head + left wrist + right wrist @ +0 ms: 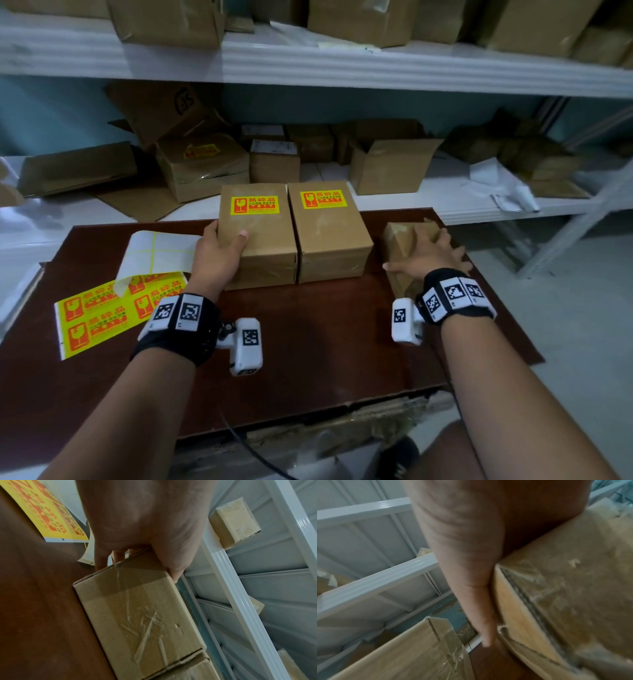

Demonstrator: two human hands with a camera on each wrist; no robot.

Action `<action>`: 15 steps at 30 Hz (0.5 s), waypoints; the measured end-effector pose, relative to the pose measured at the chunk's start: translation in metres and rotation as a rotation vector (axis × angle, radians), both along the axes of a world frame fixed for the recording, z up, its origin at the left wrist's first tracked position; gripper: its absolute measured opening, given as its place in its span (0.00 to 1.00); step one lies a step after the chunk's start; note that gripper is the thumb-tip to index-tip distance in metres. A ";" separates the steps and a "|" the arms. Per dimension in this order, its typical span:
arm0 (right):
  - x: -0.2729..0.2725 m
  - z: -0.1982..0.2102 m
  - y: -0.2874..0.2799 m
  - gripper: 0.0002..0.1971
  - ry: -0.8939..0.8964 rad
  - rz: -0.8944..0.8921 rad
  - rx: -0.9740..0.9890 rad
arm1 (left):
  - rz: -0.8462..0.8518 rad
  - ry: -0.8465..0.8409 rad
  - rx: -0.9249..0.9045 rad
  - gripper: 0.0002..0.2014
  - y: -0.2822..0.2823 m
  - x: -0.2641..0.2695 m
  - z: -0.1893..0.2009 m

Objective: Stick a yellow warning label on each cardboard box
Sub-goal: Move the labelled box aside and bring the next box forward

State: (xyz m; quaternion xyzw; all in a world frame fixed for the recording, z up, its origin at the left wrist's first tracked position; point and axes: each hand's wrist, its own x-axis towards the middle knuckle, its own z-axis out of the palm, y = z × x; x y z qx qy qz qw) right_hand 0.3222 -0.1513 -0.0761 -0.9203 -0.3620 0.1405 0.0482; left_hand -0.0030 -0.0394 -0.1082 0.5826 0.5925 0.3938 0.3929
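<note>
While the label sheet (99, 308) lies at nine o'clock on the surface (325, 325), left hand (219, 250) fingers clasp a labelled box (255, 233); second labelled box (327, 229) touches it; at three o'clock, right hand (428, 257) fingers grasp an unlabelled box (402, 240), label outstanding.

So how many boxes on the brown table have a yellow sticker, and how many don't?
Boxes with a sticker: 2, the left box and the middle box.
Boxes without a sticker: 1, the right box.
Total: 3 boxes.
</note>
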 end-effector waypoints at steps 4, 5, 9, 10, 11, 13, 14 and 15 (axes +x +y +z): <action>0.002 0.016 -0.007 0.50 0.022 0.006 0.128 | -0.004 -0.004 0.011 0.32 -0.001 0.000 -0.001; 0.001 0.023 -0.009 0.49 0.007 0.007 0.174 | -0.006 0.001 0.003 0.32 -0.001 0.001 -0.002; -0.012 0.065 -0.006 0.47 -0.046 0.060 0.363 | -0.043 -0.017 -0.038 0.34 0.002 0.010 -0.004; -0.019 0.075 -0.003 0.47 -0.047 0.087 0.394 | -0.056 -0.026 -0.046 0.34 0.003 0.012 -0.005; -0.027 0.084 0.002 0.47 -0.039 0.118 0.418 | -0.065 -0.031 -0.052 0.34 0.003 0.016 -0.006; -0.046 0.097 0.014 0.47 0.027 0.187 0.460 | -0.079 -0.034 -0.062 0.34 0.005 0.022 -0.008; -0.057 0.101 0.021 0.48 0.091 0.226 0.486 | -0.092 -0.046 -0.069 0.33 0.004 0.026 -0.007; -0.068 0.104 0.028 0.48 0.174 0.265 0.513 | -0.108 -0.078 -0.084 0.31 0.004 0.029 -0.009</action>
